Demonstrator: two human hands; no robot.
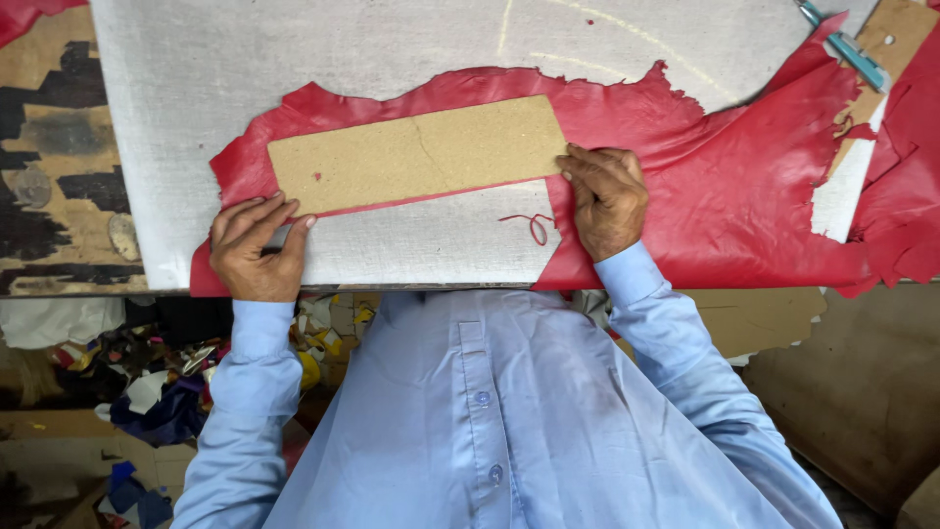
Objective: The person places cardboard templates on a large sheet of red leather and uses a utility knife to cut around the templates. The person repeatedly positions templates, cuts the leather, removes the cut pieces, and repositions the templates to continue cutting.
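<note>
**Two hands on a cardboard pattern over red leather**

A long cardboard pattern lies slightly tilted on a sheet of red leather, its right end higher than its left. The pattern is tan and rough-surfaced, shaped like a strip with a clipped upper right corner, and a faint crack runs across it near the middle. The leather is bright red with a soft sheen and a ragged, torn-looking upper edge; a clean-sided piece is missing below the pattern, so the pale grey worktop shows through there. A thin loop of red thread lies on that bare patch.

The left hand rests flat at the lower left, fingers spread and pointing towards the pattern's left end, pressing on the leather at the front edge of the worktop; its grip is released, closed around nothing. The right hand sits at the pattern's right end, fingers curled with the tips pressed on the cardboard's edge. Whether it pinches anything cannot be told.

At the upper right, a teal-handled tool lies beside another piece of cardboard, partly under more red leather. Below the worktop, coloured scraps litter the floor at the left. The person wears a light blue shirt.
</note>
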